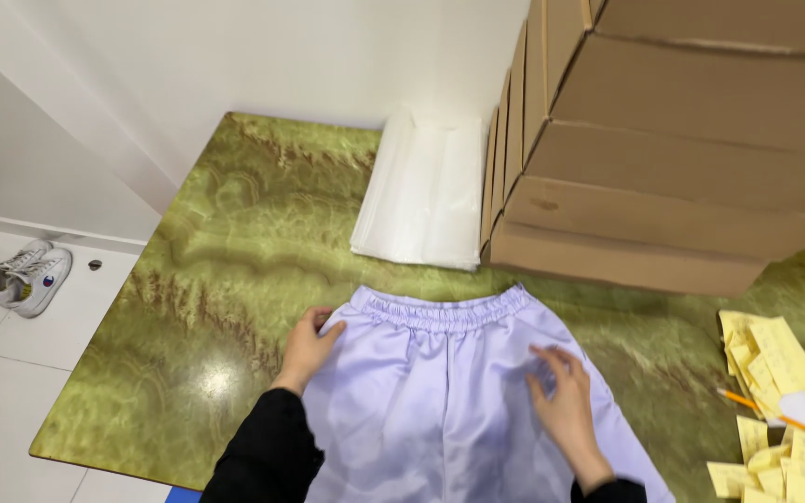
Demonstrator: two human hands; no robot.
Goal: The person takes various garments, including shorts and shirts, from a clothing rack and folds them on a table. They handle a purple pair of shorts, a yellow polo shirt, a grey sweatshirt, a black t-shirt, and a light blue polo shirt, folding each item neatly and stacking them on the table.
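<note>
Green marbled stone, glossy under the light, makes up the table (235, 242) that fills most of the frame, with white floor tiles showing at the lower left. Nearest, at the bottom centre, lies a pale lilac garment (440, 391) with an elastic waistband, spread flat on the table with the waistband toward the far side. The left hand (305, 349) rests on the garment's left edge just below the waistband, its grip loose, fingers curled over the fabric rather than clamped on it. The right hand (566, 401) lies flat on the right half of the garment, fingers spread open and holding nothing. At the lower right sits a scatter of yellow paper slips (780, 410) with an orange pencil (761, 410) across them. Farther back, a stack of clear plastic bags (426, 196) lies beside piled cardboard boxes (673, 140) at the upper right. White sneakers (30, 275) stand on the floor at the left.
</note>
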